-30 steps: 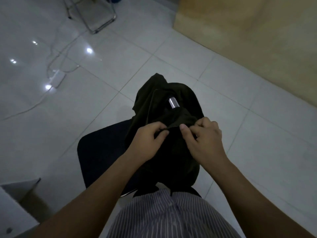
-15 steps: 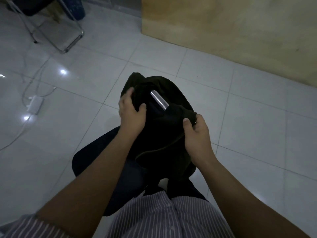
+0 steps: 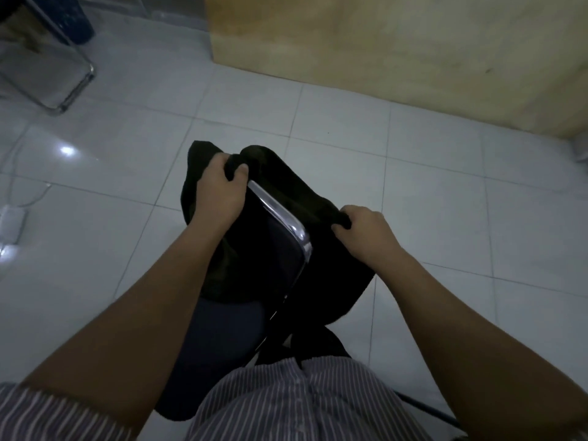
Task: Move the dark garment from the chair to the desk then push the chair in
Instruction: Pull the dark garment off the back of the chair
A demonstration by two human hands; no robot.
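The garment [image 3: 286, 192] hangs draped over the chair back, its chrome rail [image 3: 276, 211] showing bare between your two grips, with cloth falling on both sides of it. Your left hand [image 3: 221, 190] is closed around a bunch of fabric at the far end of the rail, thumb pinching a fold; your right hand [image 3: 366, 232] is closed on another bunch at the near corner, fingers curled under so their tips are hidden. Judge this cloth as soft, limp and light: it will sag and swing below your hands and carry no shape of its own, so the two spread grips you have are the right place, up at the top edge. The cloth beneath your right hand hangs lowest and looks likeliest to drag on the rail corner, so lift straight up until it clears. Below your left wrist lies the chair [image 3: 222, 329] seat, dark and partly covered by fabric. Beyond both hands is pale tiled floor [image 3: 413, 186], with a tan panel [image 3: 397, 52] further off. No desk top is clearly in view.
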